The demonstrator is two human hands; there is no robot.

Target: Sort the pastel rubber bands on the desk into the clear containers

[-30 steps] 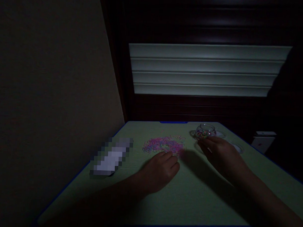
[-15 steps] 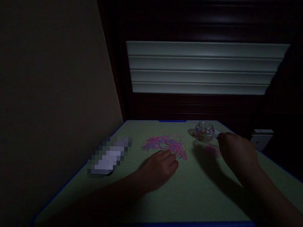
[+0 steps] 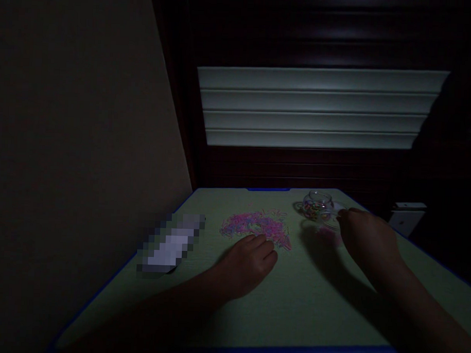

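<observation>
My left hand (image 3: 250, 264) rests with curled fingers at the near edge of a spread pile of thin pink, purple and blue bands (image 3: 257, 224); whatever its fingers may hold is hidden. At the right, my right hand (image 3: 367, 237) is closed round the edge of a clear round lid (image 3: 332, 221), tilted in front of a glass pot. That glass pot (image 3: 317, 205) stands upright near the far right of the table, with multicoloured bands inside. A small pinkish patch (image 3: 328, 235) lies on the table below the lid.
A pale green table (image 3: 277, 312) with a blue rim spans the view. A blurred-out flat object (image 3: 173, 244) lies at its left side. Beyond the right edge stands a white box (image 3: 407, 218). A wall rises at the left, slatted panels at the back.
The clear lid in my right hand has changed its tilt and shows more of its round face. My left hand has hardly moved.
</observation>
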